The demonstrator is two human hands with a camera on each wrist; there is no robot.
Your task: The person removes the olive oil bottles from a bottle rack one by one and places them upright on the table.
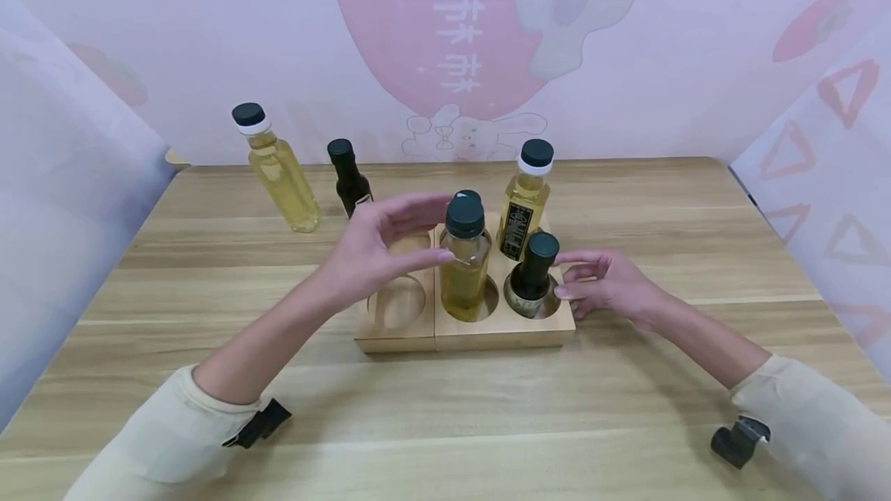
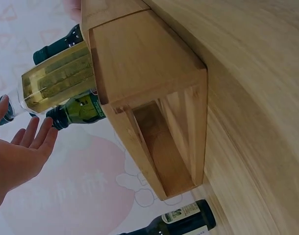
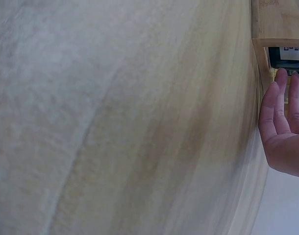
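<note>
A wooden bottle rack (image 1: 501, 337) with round holes stands mid-table. In its front middle hole is a clear bottle of yellow oil (image 1: 464, 284) with a dark cap. My left hand (image 1: 376, 250) is beside this bottle's neck, thumb and fingers spread; the left wrist view shows the fingers relaxed, not wrapped around it. A small dark bottle (image 1: 534, 273) sits in the front right hole. Beside it, at the rack's right side, is my right hand (image 1: 609, 284), its fingers (image 3: 280, 105) loosely extended. Whether they touch the rack or bottle I cannot tell.
A yellow oil bottle (image 1: 524, 207) with a black label stands in the rack's back right. Behind the front middle bottle is a green bottle (image 2: 83, 108). Left of the rack stand another yellow oil bottle (image 1: 285, 184) and a dark bottle (image 1: 348, 176). A printed backdrop (image 1: 278, 22) borders the table.
</note>
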